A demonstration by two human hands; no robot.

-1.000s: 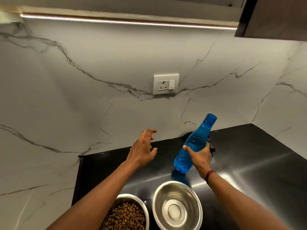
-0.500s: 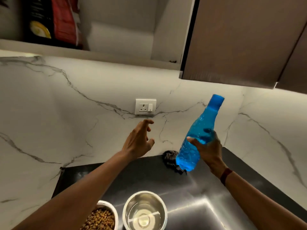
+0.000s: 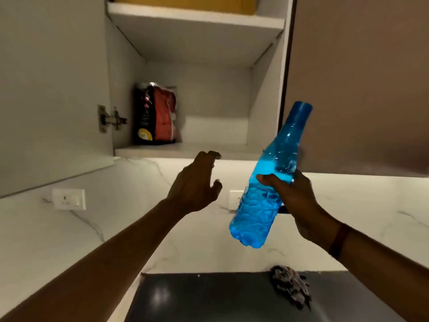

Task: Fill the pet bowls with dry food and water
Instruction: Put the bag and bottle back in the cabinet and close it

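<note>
Head view: right hand fingers wrap the blue bottle; left hand spread, empty.

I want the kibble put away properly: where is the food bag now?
Head view, upper left: the food bag stands on the open cabinet's lower shelf, against its left wall.

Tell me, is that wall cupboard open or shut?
Open: the cupboard shows its bare shelves and a red food bag inside.

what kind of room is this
Most likely a home kitchen: an open wall cabinet holding a food bag, a marble-look backsplash with a wall socket, and a dark countertop.
</note>
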